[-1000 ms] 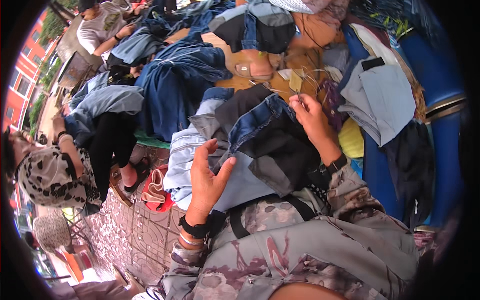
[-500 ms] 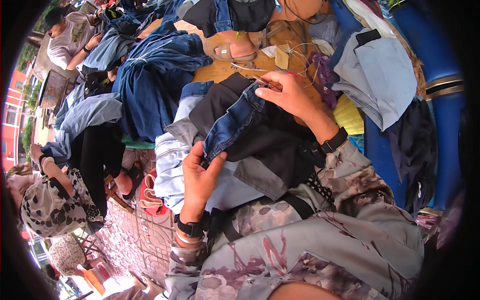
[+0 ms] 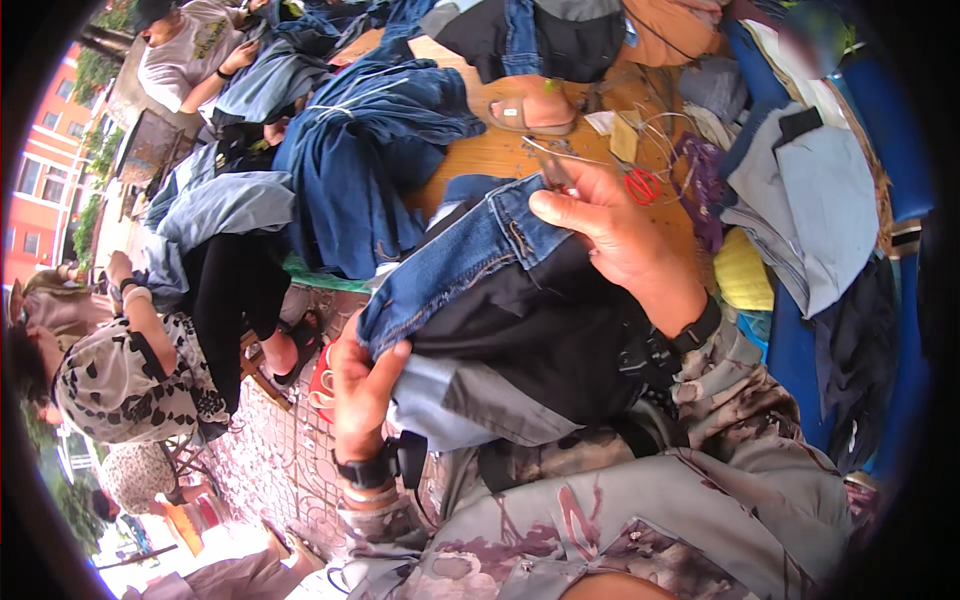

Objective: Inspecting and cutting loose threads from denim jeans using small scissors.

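A blue denim waistband (image 3: 452, 250) with black cloth (image 3: 540, 325) hanging below it stretches between my two hands. My left hand (image 3: 362, 385) is closed on its near left end, thumb on top. At the far right end my right hand (image 3: 610, 225) pinches the band under the thumb. A small pointed metal tool (image 3: 555, 170), apparently thread snips, sticks out by its fingers; its handle is mostly hidden. Light blue and grey cloth (image 3: 500, 395) hangs over my lap beneath the black part.
A wooden table (image 3: 455, 75) lies ahead, with a red loop (image 3: 641, 186) and white threads on it. Dark blue denim (image 3: 350, 170) is heaped at the left. Light blue denim (image 3: 820, 200) drapes over a blue surface at the right. Other people (image 3: 190, 55) sit at the left.
The waistband is now pulled longer and flatter between my hands. My left hand has moved left and down, my right hand slightly right and down. The whole view has shifted.
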Available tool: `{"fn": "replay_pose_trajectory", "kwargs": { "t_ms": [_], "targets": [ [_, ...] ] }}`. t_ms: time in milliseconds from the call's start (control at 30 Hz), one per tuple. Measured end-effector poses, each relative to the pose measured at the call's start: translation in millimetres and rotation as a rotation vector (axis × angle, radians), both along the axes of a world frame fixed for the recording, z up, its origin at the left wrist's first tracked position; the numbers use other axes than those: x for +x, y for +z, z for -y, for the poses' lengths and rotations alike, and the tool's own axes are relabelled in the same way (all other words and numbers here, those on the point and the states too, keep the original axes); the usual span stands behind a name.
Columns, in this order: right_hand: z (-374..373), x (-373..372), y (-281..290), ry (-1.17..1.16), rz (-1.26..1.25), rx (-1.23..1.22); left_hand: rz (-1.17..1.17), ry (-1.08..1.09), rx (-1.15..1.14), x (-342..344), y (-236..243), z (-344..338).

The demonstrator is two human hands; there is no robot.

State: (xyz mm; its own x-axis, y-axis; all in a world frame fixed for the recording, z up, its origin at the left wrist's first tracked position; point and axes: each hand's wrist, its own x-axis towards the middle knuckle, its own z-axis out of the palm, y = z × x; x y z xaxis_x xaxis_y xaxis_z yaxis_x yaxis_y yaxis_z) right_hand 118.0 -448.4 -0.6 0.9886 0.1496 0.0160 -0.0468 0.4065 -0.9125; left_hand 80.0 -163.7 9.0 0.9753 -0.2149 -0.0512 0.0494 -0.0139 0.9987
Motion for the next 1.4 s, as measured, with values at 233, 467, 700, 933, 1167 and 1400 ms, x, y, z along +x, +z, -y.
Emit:
{"fn": "replay_pose_trajectory", "kwargs": {
  "t_ms": [233,467,700,933,1167,1400],
  "targets": [
    [-40.9,39.3,-21.7,-0.030,0.003,-0.158,0.198,0.071,0.542,28.2,-32.9,-27.6],
    [-44.7,33.9,-7.1,-0.199,0.214,-0.391,0.631,0.189,0.901,34.2,20.9,24.3],
    [-43.4,43.4,-30.4,-0.179,0.278,-0.450,0.008,0.008,0.176,46.1,-74.0,20.3],
    [-53.3,48.6,-53.2,-0.083,0.095,-0.259,-0.231,-0.059,-0.299,27.1,-43.1,15.9],
    [-33.6,17.3,-36.6,0.146,0.094,-0.157,0.020,-0.129,0.105,11.8,-48.2,4.9],
    [-47.3,9.8,31.6,0.058,0.033,0.097,0.220,-0.197,0.001,19.7,18.3,6.9]
  ]
}}
